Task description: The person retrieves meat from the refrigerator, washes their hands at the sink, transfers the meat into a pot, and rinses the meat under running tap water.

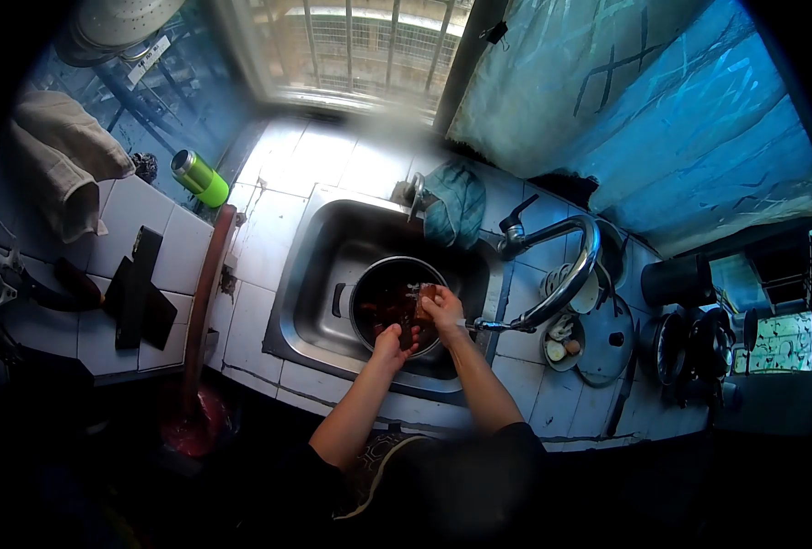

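Note:
In the steel sink stands a dark round pot with a side handle, holding dark reddish liquid. Above the pot, my right hand grips a reddish-brown piece whose kind I cannot make out. My left hand is at the pot's near side, palm turned up and fingers curled. Something dark red seems to lie against those fingers, too unclear to name. A curved chrome faucet reaches over the sink's right edge, close to my right wrist.
A teal cloth hangs at the sink's back rim. On the right are a lid, a bowl with pale food pieces and dark pans. Leftward stand a green bottle and a dark crossed object on tiles.

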`<move>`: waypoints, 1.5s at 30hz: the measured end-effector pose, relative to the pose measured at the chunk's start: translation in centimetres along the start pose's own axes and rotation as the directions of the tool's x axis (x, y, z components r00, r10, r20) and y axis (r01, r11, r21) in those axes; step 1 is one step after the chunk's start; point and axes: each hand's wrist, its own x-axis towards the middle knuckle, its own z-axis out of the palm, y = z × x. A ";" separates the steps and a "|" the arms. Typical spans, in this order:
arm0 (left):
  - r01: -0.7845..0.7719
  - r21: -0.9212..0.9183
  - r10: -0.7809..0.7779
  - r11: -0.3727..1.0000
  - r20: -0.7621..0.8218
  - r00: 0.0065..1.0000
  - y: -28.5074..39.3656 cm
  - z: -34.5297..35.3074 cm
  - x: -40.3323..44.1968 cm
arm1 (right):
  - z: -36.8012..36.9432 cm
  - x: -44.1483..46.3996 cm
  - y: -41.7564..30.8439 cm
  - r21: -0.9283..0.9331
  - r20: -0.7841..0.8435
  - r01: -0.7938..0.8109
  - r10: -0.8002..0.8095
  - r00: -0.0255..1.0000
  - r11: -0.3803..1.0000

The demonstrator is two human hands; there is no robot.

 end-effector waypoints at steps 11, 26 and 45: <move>-0.035 0.072 0.044 0.997 -0.130 0.991 -1.0 1.3 2.3 | -0.3 -0.3 0.4 -0.504 -0.112 -0.097 0.046 0.993 0.858; -0.141 0.861 0.422 0.488 -0.092 0.902 -1.0 2.7 10.6 | -3.2 0.1 2.6 -0.398 -0.046 -0.220 0.221 0.974 0.890; 0.051 0.867 0.398 -0.496 0.175 0.900 4.1 2.7 11.0 | -3.4 0.6 10.0 -0.510 -0.346 -0.307 0.135 0.929 0.803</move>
